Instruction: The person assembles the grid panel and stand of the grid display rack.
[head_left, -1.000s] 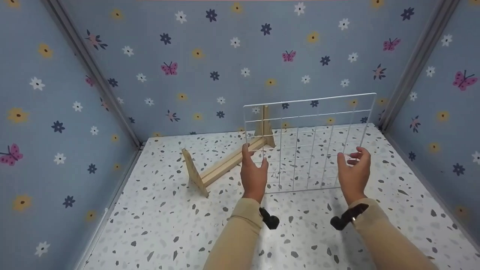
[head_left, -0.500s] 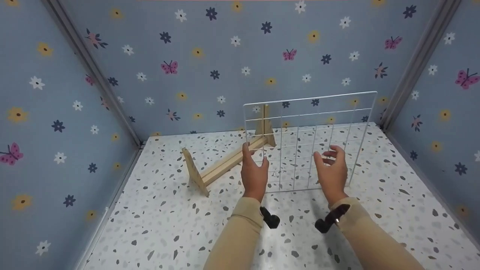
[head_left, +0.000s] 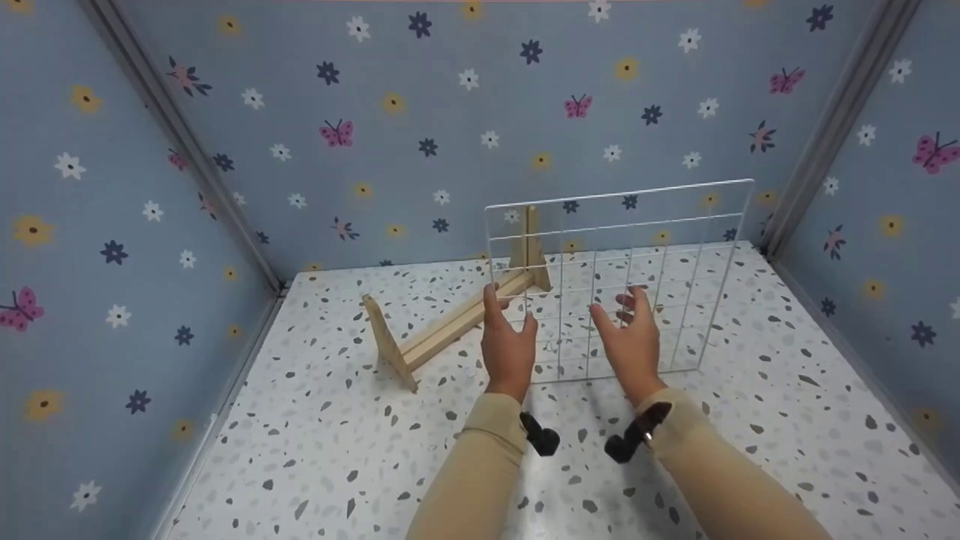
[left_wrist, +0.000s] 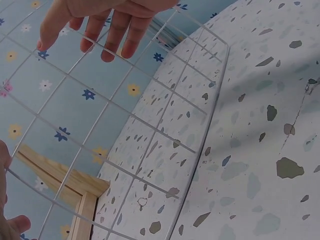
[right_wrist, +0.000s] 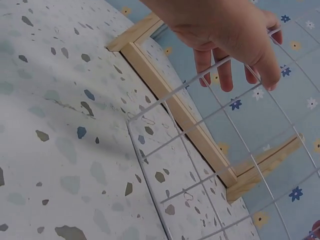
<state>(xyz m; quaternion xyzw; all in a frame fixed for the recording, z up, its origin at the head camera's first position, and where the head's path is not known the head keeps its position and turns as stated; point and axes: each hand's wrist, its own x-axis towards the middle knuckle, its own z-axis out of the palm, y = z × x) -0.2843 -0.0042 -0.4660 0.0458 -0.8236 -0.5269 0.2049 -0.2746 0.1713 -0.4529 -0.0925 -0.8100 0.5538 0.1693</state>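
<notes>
A white wire grid panel (head_left: 619, 193) stands upright and slightly leaning over the speckled tabletop, its lower edge close to the surface. My left hand (head_left: 508, 352) grips the panel's left side, thumb toward me and fingers on the far side. In the right wrist view this left hand (right_wrist: 225, 35) appears at the panel's edge wire. Before the panel's middle is my right hand (head_left: 631, 345), fingers loosely bent and thumb apart. The left wrist view has the right hand's spread fingers (left_wrist: 116, 37) overlapping the wires. Behind and left of the panel lies a wooden stand (head_left: 450, 330).
The stand has two upright end pieces joined by a grooved beam, set diagonally; its far end post (head_left: 532, 251) shows through the wires. Blue flowered walls (head_left: 420, 172) enclose the speckled white tabletop (head_left: 315, 465) at the back and both sides.
My right hand has left the panel's right side and moved leftward to its middle. The left hand keeps its hold, and the panel and stand stay nearly where they were.
</notes>
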